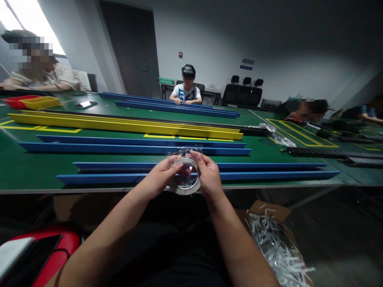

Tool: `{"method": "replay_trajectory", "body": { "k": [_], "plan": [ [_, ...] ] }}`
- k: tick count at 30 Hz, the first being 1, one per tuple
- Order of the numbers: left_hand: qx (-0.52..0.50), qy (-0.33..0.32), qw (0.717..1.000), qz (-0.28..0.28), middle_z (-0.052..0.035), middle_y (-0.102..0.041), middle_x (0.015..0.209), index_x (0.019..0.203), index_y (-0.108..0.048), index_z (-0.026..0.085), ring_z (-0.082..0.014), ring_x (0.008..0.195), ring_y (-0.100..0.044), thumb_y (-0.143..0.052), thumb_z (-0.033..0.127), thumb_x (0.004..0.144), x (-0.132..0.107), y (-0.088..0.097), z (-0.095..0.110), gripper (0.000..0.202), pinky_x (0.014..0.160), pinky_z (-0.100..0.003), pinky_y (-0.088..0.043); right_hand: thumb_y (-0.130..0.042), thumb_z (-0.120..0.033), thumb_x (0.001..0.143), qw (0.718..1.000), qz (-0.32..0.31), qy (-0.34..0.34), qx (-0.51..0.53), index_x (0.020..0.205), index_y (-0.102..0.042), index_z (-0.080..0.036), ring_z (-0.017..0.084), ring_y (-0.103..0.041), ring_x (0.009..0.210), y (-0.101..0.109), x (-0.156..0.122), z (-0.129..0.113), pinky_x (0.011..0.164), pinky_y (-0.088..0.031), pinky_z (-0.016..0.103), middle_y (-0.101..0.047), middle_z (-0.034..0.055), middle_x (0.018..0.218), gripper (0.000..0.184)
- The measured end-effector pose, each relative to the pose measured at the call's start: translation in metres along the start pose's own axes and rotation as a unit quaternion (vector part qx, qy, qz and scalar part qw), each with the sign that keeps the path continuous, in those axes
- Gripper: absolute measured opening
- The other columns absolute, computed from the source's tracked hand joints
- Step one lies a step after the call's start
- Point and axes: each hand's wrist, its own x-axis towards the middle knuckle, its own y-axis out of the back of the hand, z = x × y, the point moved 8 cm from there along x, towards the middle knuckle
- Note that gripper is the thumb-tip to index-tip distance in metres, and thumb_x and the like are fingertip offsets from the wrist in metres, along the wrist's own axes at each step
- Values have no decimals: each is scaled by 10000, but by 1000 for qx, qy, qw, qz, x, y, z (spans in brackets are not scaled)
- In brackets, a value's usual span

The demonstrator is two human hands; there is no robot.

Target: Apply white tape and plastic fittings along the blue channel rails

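Observation:
A roll of white tape (186, 191) in a clear plastic bag (194, 148) is held up just over the table's near edge. My left hand (161, 175) grips its left side, with the thumb lying across the ring. On the right side, my right hand (210, 174) pinches the roll and the bag's upper part between thumb and fingers. Behind the hands lie long blue channel strips (278, 175) on the green table. Further off are more blue strips (89, 148) and a long yellow channel strip (119, 125).
Red (18, 101) and yellow trays (42, 103) stand at the left, near a phone (85, 104). A person (185, 93) sits opposite; others work at both sides. An open carton (269, 209) of white paper strips is below right; a red stool (56, 243) is lower left.

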Motion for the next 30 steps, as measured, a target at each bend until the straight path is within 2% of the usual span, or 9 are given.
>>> {"method": "replay_trajectory", "body": {
  "k": [2,7,10,13,17,22,26,30],
  "plan": [
    [-8,0,1000,6,-75,-732,915,1064,-613,171,-204,778,-703,-743,410,778,0,-1,-1,395,666,-303,-561,-650,-443,872,999,1,-12,47,1005,-697,-200,198,-689,925,-1,0,2,871,-549,360,-736,71,1045,282],
    [38,-20,998,39,-65,-725,861,1057,-587,171,-204,718,-691,-699,480,799,0,-2,0,417,548,-271,-530,-726,-423,814,993,55,-18,103,898,-671,-195,176,-697,794,6,-2,6,789,-577,361,-746,49,958,249],
    [86,-54,993,57,-60,-722,862,1048,-601,159,-175,695,-675,-675,478,822,-2,-4,6,398,587,-264,-528,-777,-388,769,987,103,1,122,870,-676,-175,151,-683,763,12,-3,5,787,-570,337,-744,41,911,256],
    [91,-72,992,59,-56,-717,866,1045,-605,156,-172,700,-671,-666,474,829,-3,-7,9,390,637,-280,-538,-804,-363,739,980,134,13,145,848,-659,-171,137,-671,751,15,-5,5,766,-561,313,-734,27,863,264],
    [90,-80,991,64,-49,-716,861,1066,-607,163,-175,701,-672,-655,473,839,-4,-8,9,387,663,-298,-542,-820,-369,712,976,155,27,148,794,-571,-192,116,-628,674,17,-9,5,689,-542,285,-676,-25,759,316],
    [117,-90,986,84,-47,-715,846,1064,-618,171,-179,698,-663,-638,480,849,-5,-7,9,377,636,-283,-523,-786,-393,747,977,177,50,107,777,-481,-204,93,-564,623,22,-11,5,659,-509,265,-593,-57,708,361],
    [148,-89,980,96,-40,-706,831,1054,-618,183,-180,699,-653,-624,483,853,-6,-7,11,361,613,-273,-508,-764,-371,775,979,175,79,72,795,-475,-204,84,-550,627,25,-8,0,659,-491,245,-571,-59,714,334],
    [172,-86,977,97,-17,-677,805,964,-615,179,-152,672,-615,-661,456,825,-5,-3,14,313,612,-256,-488,-725,-344,816,989,109,85,44,900,-497,-220,116,-630,768,15,-2,-6,743,-517,270,-649,-18,864,273]
  ]
}}
